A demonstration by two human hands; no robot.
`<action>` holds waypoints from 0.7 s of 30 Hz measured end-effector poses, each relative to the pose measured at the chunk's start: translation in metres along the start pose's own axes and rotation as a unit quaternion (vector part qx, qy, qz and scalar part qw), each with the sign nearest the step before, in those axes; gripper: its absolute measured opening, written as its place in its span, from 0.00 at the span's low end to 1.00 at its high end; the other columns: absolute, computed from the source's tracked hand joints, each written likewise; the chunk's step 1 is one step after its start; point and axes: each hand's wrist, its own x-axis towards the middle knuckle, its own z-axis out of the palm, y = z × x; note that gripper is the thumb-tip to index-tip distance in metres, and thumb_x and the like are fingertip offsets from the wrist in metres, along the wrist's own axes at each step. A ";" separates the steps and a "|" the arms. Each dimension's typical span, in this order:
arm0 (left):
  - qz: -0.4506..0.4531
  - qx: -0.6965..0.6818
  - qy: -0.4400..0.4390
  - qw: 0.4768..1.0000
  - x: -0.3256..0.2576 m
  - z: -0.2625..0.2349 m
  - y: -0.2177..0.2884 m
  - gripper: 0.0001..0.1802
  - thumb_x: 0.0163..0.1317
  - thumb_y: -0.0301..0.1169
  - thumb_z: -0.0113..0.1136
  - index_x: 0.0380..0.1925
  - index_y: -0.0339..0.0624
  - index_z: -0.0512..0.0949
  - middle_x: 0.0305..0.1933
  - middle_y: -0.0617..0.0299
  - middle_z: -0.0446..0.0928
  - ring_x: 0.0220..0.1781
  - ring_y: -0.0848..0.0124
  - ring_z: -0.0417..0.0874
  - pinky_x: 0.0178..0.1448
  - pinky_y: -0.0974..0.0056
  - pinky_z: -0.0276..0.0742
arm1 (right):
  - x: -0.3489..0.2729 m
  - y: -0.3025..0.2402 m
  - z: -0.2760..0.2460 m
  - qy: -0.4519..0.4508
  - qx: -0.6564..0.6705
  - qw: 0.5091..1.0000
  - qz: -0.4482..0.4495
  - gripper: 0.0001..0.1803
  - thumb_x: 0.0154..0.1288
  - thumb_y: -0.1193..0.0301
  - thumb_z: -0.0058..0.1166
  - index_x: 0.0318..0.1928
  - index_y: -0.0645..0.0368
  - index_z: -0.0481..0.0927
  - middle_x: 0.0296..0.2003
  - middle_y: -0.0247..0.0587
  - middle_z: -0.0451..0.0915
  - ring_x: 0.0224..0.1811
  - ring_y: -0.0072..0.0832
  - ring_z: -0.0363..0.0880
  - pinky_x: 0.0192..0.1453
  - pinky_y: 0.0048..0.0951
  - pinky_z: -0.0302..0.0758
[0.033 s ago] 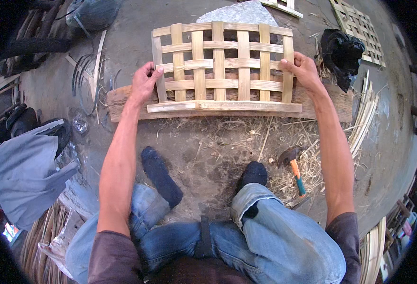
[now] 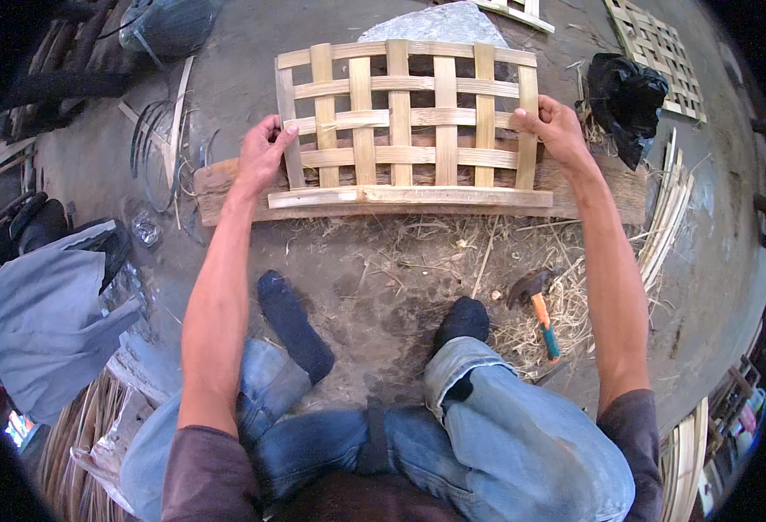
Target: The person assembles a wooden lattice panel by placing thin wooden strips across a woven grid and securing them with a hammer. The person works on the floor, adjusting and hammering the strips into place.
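Note:
A woven lattice panel of pale, flat bamboo strips [image 2: 398,113] stands tilted in front of me, with square gaps between its strips. A straight batten [image 2: 452,197] runs along its near edge, above a brown wooden plank [image 2: 218,187]. My left hand [image 2: 264,150] grips the panel's left side strip, thumb on the near face and fingers mostly hidden behind. On the opposite side, my right hand [image 2: 557,132] pinches the right edge strip in the same way. Strip ends stick up along the panel's top edge.
A hammer [image 2: 543,324] with an orange and green handle lies on shavings [image 2: 513,335] to the right. Beyond my right hand is a black plastic bag [image 2: 624,91]. Long split strips [image 2: 666,217] lie at the right; another lattice panel [image 2: 661,56] lies far right. Grey cloth [image 2: 44,322] hangs left.

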 end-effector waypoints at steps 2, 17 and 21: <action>0.008 -0.005 0.014 1.000 0.000 0.002 0.001 0.16 0.70 0.42 0.62 0.42 0.38 0.79 0.37 0.69 0.79 0.40 0.79 0.75 0.48 0.69 0.71 | -0.002 0.001 -0.001 0.000 0.019 1.000 -0.013 0.21 0.65 0.65 0.68 0.52 0.66 0.82 0.39 0.38 0.87 0.40 0.19 0.82 0.47 0.23 0.79; -0.036 -0.001 -0.009 0.999 0.017 0.005 0.003 0.17 0.70 0.42 0.62 0.47 0.39 0.79 0.39 0.67 0.81 0.40 0.79 0.77 0.46 0.68 0.75 | -0.018 -0.025 0.016 0.065 -0.131 0.989 -0.033 0.23 0.65 0.64 0.67 0.53 0.68 0.77 0.36 0.36 0.83 0.38 0.20 0.79 0.43 0.26 0.76; -0.017 -0.029 0.019 0.999 0.022 0.014 -0.016 0.18 0.69 0.44 0.63 0.44 0.39 0.80 0.33 0.69 0.79 0.35 0.79 0.75 0.42 0.68 0.74 | -0.025 -0.026 0.018 0.113 -0.066 0.990 -0.043 0.21 0.63 0.65 0.67 0.49 0.67 0.79 0.35 0.41 0.85 0.35 0.24 0.82 0.43 0.30 0.78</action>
